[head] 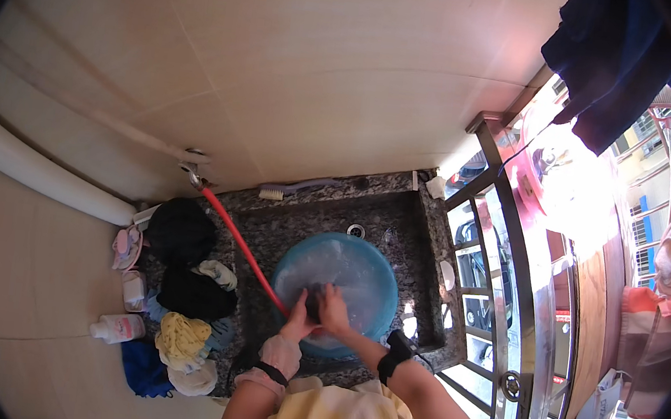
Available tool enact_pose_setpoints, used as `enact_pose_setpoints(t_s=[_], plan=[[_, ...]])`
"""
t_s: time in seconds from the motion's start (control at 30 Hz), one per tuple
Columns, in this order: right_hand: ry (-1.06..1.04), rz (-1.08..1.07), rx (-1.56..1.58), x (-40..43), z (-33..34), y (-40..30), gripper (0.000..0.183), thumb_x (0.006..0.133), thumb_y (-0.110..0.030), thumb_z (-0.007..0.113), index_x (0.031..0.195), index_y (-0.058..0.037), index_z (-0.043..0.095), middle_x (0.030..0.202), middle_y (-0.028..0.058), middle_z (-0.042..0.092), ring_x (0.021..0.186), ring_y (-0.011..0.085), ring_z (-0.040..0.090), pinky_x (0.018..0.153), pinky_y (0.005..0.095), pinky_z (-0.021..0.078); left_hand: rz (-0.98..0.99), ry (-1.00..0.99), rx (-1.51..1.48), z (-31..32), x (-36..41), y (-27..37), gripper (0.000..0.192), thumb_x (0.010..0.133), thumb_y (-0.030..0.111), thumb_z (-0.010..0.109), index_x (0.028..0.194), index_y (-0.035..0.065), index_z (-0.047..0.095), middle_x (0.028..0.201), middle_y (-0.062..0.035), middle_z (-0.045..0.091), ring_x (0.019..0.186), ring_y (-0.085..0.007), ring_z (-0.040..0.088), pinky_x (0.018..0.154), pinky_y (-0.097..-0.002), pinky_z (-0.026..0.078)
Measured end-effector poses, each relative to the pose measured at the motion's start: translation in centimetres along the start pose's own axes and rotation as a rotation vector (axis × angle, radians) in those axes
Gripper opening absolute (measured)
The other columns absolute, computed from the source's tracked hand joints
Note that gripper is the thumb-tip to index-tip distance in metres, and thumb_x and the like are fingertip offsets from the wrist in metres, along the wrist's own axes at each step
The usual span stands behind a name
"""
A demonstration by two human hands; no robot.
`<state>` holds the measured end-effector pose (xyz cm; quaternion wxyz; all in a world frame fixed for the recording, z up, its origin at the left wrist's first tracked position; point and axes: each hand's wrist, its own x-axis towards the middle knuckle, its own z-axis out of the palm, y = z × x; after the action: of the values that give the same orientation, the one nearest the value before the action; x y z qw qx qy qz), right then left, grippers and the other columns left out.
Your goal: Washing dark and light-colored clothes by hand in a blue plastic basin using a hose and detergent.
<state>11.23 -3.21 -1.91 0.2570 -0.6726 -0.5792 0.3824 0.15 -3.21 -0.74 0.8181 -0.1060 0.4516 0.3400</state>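
Observation:
A round blue plastic basin (390,281) of cloudy, sudsy water stands in a dark speckled stone sink (426,282). My left hand (300,318) and my right hand (332,310) are close together over the near left part of the basin. Between them they hold a small dark cloth (315,301), partly hidden by the fingers. A red hose (239,239) runs from a wall tap (192,176) down to the basin's left rim beside my left hand. Its end is hidden.
Left of the basin lie black clothes (182,232), a yellow cloth (183,340), a blue cloth (143,369) and a white bottle (118,328). A scrub brush (297,189) rests on the back ledge. A metal railing (504,278) bounds the right side. Dark clothing (615,74) hangs above it.

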Motion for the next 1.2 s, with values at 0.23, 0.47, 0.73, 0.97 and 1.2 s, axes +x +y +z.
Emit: enact_pose_setpoints(t_s=[0.23, 0.47, 0.73, 0.97, 1.2], plan=[[-0.066, -0.204, 0.029, -2.3, 0.1, -5.8, 0.025, 0.087, -0.014, 0.054, 0.108, -0.0056, 0.046, 0.103, 0.0256, 0.051, 0.079, 0.0487, 0.057, 0.063, 0.0537, 0.0477, 0.361, 0.016, 0.143, -6.7, 3.0, -0.9, 0.044, 0.095, 0.045, 0.044, 0.122, 0.0102, 0.051, 0.12, -0.01, 0.056, 0.113, -0.0273, 0.052, 0.093, -0.0481, 0.042], [-0.078, -0.087, -0.376, 3.6, -1.9, 5.9, 0.022, 0.085, -0.004, 0.05, 0.107, -0.0059, 0.049, 0.111, 0.022, 0.052, 0.092, 0.0448, 0.058, 0.074, 0.051, 0.048, 0.29, 0.071, 0.26, -3.4, 0.3, -1.5, 0.034, 0.086, 0.015, 0.062, 0.118, 0.007, 0.051, 0.117, -0.0113, 0.056, 0.106, -0.0278, 0.056, 0.084, -0.0447, 0.046], [0.024, 0.048, -0.278, 1.3, -0.4, 6.2, 0.033, 0.082, 0.0, 0.051, 0.114, -0.0033, 0.048, 0.118, 0.0239, 0.049, 0.096, 0.0433, 0.057, 0.082, 0.0498, 0.0466, 0.621, 0.403, 0.868, -5.8, 1.3, -1.7, 0.041, 0.081, 0.016, 0.066, 0.12, 0.0083, 0.054, 0.126, -0.0129, 0.047, 0.117, -0.0279, 0.046, 0.095, -0.0401, 0.04], [-0.259, 0.059, -0.479, 1.1, -1.6, 11.8, 0.029, 0.085, -0.006, 0.05, 0.114, -0.0051, 0.054, 0.104, 0.0195, 0.057, 0.093, 0.04, 0.059, 0.081, 0.047, 0.0479, 0.65, 0.308, 1.081, -3.2, 0.2, -1.0, 0.04, 0.081, 0.018, 0.067, 0.118, 0.0075, 0.059, 0.128, -0.0164, 0.048, 0.125, -0.033, 0.039, 0.102, -0.041, 0.034], [-0.269, -0.001, -0.421, 1.1, -1.1, 10.1, 0.024, 0.087, -0.008, 0.047, 0.108, -0.0066, 0.058, 0.11, 0.0191, 0.056, 0.096, 0.0382, 0.058, 0.083, 0.0462, 0.0473, 0.517, 0.188, 0.87, -4.8, -1.8, 0.1, 0.037, 0.08, 0.012, 0.068, 0.116, 0.0045, 0.06, 0.118, -0.0105, 0.059, 0.109, -0.0256, 0.055, 0.092, -0.0361, 0.044]])
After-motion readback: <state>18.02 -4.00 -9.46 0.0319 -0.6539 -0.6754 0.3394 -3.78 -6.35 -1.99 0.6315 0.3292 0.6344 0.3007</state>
